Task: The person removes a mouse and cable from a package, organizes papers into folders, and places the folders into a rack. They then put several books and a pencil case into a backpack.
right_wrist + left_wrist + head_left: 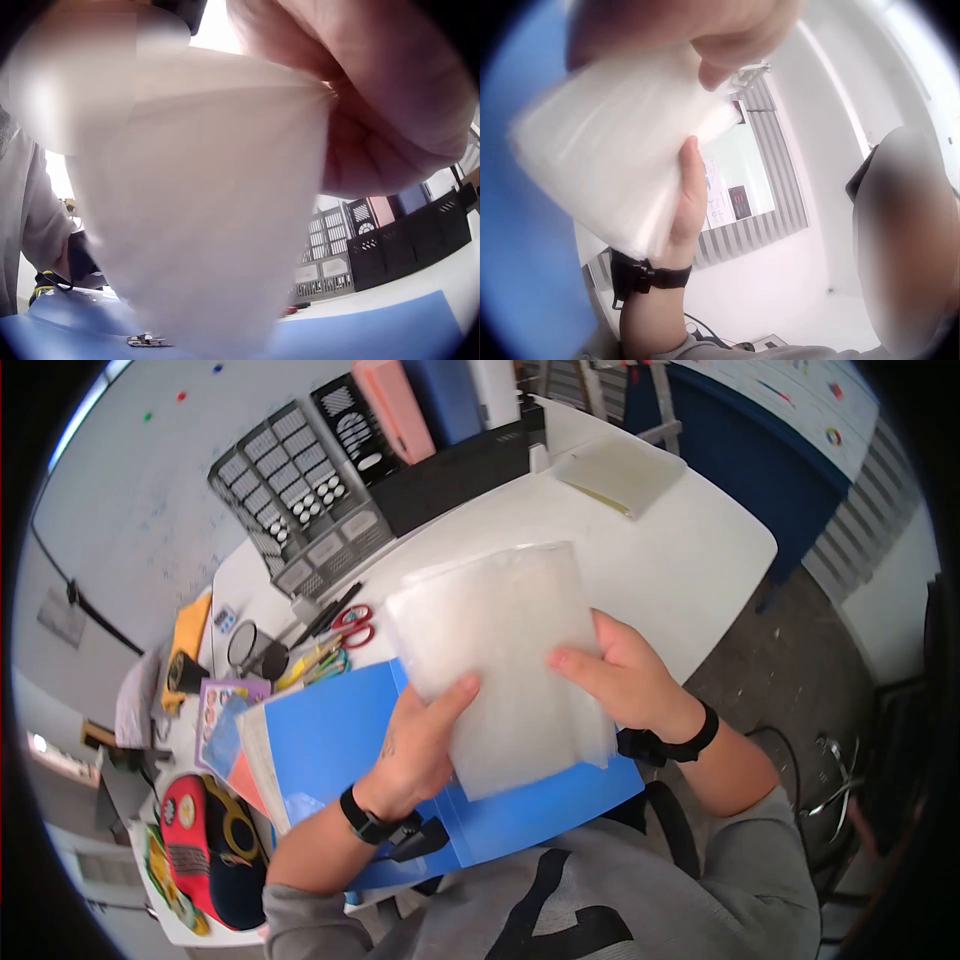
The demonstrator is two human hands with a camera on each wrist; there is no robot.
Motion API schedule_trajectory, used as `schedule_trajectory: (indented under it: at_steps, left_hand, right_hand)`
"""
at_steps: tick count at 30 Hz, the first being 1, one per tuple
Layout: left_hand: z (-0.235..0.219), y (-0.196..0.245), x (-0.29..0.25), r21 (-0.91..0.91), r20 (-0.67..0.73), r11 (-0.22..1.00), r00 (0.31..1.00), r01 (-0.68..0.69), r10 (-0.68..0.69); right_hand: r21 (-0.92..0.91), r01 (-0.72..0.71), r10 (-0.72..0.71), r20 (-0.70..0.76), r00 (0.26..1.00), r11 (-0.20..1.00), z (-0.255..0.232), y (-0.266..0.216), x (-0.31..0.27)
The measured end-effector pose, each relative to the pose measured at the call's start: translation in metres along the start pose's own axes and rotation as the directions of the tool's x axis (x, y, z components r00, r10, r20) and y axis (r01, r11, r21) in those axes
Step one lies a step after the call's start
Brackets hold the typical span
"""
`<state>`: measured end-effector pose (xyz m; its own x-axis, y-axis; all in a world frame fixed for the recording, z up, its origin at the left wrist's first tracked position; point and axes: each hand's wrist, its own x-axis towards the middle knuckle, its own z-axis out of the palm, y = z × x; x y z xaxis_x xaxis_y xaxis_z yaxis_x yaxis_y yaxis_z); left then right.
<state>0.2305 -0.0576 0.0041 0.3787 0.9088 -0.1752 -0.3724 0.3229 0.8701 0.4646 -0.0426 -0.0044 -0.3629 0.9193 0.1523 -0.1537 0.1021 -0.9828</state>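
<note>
A stack of translucent plastic sleeves (pixel 510 660) is held up over an open blue folder (pixel 330 730). My left hand (pixel 415 745) grips its lower left edge, thumb lying on the front face. On the opposite edge, my right hand (pixel 640 678) pinches the sleeves with its thumb on top. From the left wrist, the sleeves (pixel 622 142) fan slightly between both hands. The right wrist view has the sleeves (pixel 210 202) hanging from my right hand (pixel 390 90), with a metal clip (pixel 148 340) on the blue folder beneath.
Red-handled scissors (pixel 354 626) and pens lie beyond the folder. A grey mesh rack (pixel 290 480) and a black file holder (pixel 450 478) stand at the back. A translucent folder (pixel 625 472) lies at the far right, a red pencil case (pixel 200 840) at left.
</note>
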Motion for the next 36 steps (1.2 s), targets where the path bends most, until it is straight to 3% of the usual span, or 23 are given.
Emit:
schedule_trajectory:
  at_steps: [1,3,5,7,9,14,16,18,19,20,22,23,25,27,29,31,32,33,34,35,36]
  left_hand:
    - [0.001,0.0,-0.004,0.021,-0.031,0.999,0.999,-0.028,0.029]
    - [-0.002,-0.001,-0.006,0.07,-0.047,0.995,0.996,-0.072,0.075]
    - [-0.006,-0.003,-0.005,0.093,-0.111,0.982,0.978,-0.164,0.174]
    - [-0.003,-0.004,-0.008,0.094,-0.123,0.981,0.976,-0.169,0.18]
    - [-0.003,-0.004,-0.011,0.083,-0.139,0.981,0.973,-0.177,0.187]
    - [-0.011,0.0,-0.01,0.213,-0.067,0.932,0.947,-0.293,0.313]
    - [-0.015,0.006,-0.009,0.213,-0.104,0.914,0.922,-0.345,0.372]
    - [-0.021,0.013,-0.005,0.22,-0.138,0.889,0.889,-0.402,0.437]
    - [-0.025,0.016,-0.003,0.17,-0.165,0.889,0.877,-0.425,0.451]
    - [-0.028,0.018,-0.002,0.119,-0.192,0.887,0.866,-0.447,0.462]
    - [-0.028,0.014,0.0,0.085,-0.194,0.885,0.863,-0.458,0.466]
    - [-0.026,0.012,0.002,0.039,-0.191,0.885,0.866,-0.464,0.462]
    - [-0.022,0.008,0.0,0.04,-0.185,0.884,0.865,-0.467,0.465]
    - [-0.022,0.011,-0.002,0.032,-0.183,0.88,0.863,-0.474,0.471]
    - [-0.038,0.028,-0.011,-0.01,-0.119,0.862,0.857,-0.506,0.501]
    - [-0.08,0.062,-0.008,0.152,-0.125,0.774,0.765,-0.614,0.632]
    - [-0.077,0.084,-0.014,0.125,-0.088,0.745,0.741,-0.655,0.666]
    - [-0.054,0.099,-0.02,0.313,0.007,0.635,0.671,-0.706,0.742]
    - [-0.039,0.11,-0.026,0.56,0.147,0.501,0.674,-0.66,0.724]
    - [-0.023,0.122,-0.03,0.685,0.344,0.398,0.752,-0.61,0.562]
    - [-0.01,0.127,-0.033,0.772,0.487,0.263,0.804,-0.579,0.34]
  right_hand:
    - [0.017,0.021,-0.02,-0.033,0.999,1.0,0.002,-0.004,-0.002]
    - [-0.114,0.071,-0.064,0.065,0.996,0.991,0.007,-0.014,-0.004]
    - [-0.108,0.106,-0.101,0.053,0.993,0.988,0.015,-0.018,-0.005]
    - [-0.11,0.134,-0.129,0.051,0.99,0.985,0.019,-0.024,-0.006]
    - [-0.168,0.057,-0.041,0.103,0.994,0.984,0.019,-0.03,-0.007]
    - [-0.053,0.087,-0.078,0.157,0.985,0.995,0.021,-0.032,-0.017]
    - [-0.028,0.101,-0.094,0.189,0.977,0.994,0.024,-0.027,-0.024]
    - [0.002,0.17,-0.168,0.137,0.976,0.985,0.033,-0.014,-0.034]
    - [-0.172,0.209,-0.188,0.132,0.973,0.963,0.036,-0.016,-0.04]
    - [-0.168,0.219,-0.196,0.143,0.97,0.961,0.041,-0.015,-0.04]
    - [-0.08,0.246,-0.249,-0.018,0.968,0.966,0.052,-0.015,-0.039]
    - [-0.08,0.249,-0.251,-0.017,0.968,0.965,0.052,-0.015,-0.037]
    - [-0.104,0.271,-0.287,-0.202,0.936,0.957,0.049,-0.016,-0.029]
    - [-0.104,0.243,-0.259,-0.194,0.946,0.964,0.034,-0.021,-0.022]
    - [-0.08,0.201,-0.213,-0.188,0.959,0.976,0.015,-0.033,-0.015]
    - [-0.169,0.13,-0.145,-0.083,0.986,0.977,-0.013,-0.05,-0.01]
    - [-0.252,0.071,-0.07,0.009,0.997,0.965,-0.024,-0.058,-0.007]
    - [-0.262,0.049,-0.045,0.022,0.999,0.964,-0.029,-0.069,-0.001]
    - [-0.399,0.001,0.06,0.142,0.988,0.917,-0.032,-0.079,0.003]
    - [-0.531,-0.023,0.184,0.251,0.95,0.847,-0.033,-0.086,0.009]
    - [-0.541,-0.039,0.217,0.269,0.938,0.84,-0.032,-0.089,0.015]
